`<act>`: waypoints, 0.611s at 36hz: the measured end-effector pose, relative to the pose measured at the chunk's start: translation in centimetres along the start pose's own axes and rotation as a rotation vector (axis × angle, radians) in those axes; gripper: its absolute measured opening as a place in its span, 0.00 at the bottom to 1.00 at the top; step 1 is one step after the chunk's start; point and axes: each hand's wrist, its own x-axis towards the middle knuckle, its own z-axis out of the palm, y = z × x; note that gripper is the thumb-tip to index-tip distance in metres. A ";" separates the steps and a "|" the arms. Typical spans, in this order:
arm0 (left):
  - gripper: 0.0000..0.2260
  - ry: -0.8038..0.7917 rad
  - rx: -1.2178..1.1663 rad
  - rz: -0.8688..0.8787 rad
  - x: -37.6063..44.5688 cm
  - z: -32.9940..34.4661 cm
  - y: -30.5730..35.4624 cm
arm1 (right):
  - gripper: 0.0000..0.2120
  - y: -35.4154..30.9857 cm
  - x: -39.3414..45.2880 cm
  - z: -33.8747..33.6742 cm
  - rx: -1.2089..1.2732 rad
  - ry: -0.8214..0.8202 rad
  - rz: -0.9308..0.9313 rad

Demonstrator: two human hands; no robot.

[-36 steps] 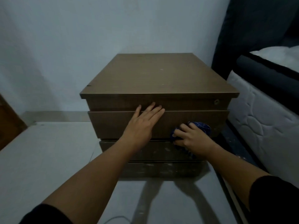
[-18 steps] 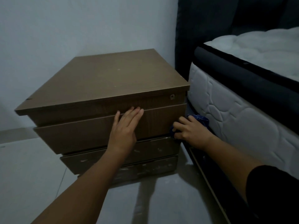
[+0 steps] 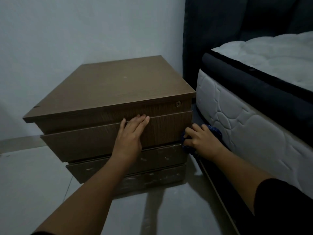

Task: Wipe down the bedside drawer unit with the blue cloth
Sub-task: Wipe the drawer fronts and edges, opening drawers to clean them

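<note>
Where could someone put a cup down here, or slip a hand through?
The drawer unit top is bare from wall to front edge. Open floor lies left of it. Tight spot: the gap between unit and mattress, where the right hand grips the blue cloth.

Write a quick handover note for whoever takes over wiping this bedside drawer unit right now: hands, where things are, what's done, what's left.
Left hand: flat, fingers straight, bracing the second drawer front.
Right hand: grips the blue cloth at the front right corner of the drawer unit, in the gap beside the mattress.
Done: cannot tell from this view which faces are wiped.
Left: pale marks show on the two lower drawer fronts and specks on the top; the right side is hidden.
</note>
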 end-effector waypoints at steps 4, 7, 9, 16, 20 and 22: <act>0.35 -0.047 -0.003 -0.037 -0.1 -0.7 0.6 | 0.17 -1.0 -0.2 -0.9 -0.011 -0.113 0.057; 0.35 -0.112 -0.012 -0.082 -0.2 -1.5 1.3 | 0.20 -1.1 -0.6 -1.4 0.003 -0.194 0.148; 0.35 -0.158 0.005 -0.103 -0.2 -1.8 1.5 | 0.21 -1.1 -0.8 -1.9 -0.008 -0.216 0.191; 0.36 -0.226 0.027 -0.160 0.0 -2.4 2.3 | 0.21 -1.5 -0.8 -3.3 -0.051 -0.003 0.095; 0.37 -0.258 0.003 -0.181 0.0 -2.6 2.6 | 0.21 -2.5 0.3 -3.5 -0.058 0.074 -0.016; 0.37 -0.270 -0.005 -0.181 0.0 -2.8 2.6 | 0.22 -2.6 1.0 -3.8 -0.037 0.029 0.036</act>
